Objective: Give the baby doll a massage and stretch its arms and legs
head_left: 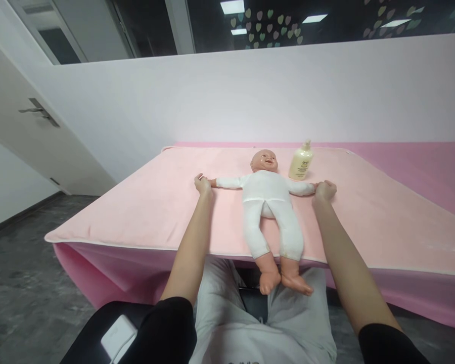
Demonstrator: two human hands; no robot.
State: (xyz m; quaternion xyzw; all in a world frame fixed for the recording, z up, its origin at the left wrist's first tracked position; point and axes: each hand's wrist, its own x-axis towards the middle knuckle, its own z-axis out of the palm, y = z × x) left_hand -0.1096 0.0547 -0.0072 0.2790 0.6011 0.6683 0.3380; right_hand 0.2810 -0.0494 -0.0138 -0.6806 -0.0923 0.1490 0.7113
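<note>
A baby doll [267,189] with a white cloth body lies on its back on the pink mat [147,202]. Its head points to the wall, and its feet stick out past the table's front edge. Both doll arms are stretched out sideways. My left hand [203,184] is closed around the doll's hand on the left side. On the other side, my right hand [326,189] grips the doll's other hand, with the fingers curled over it. Just beyond the doll's arm on the right stands a pale yellow pump bottle [301,163].
A pink cloth [420,164] covers the table beneath the mat and hangs over its front. The white wall [250,96] rises behind the table, with dark windows above. A door [15,131] is at the far left. A white device [119,336] with a cable lies at lower left.
</note>
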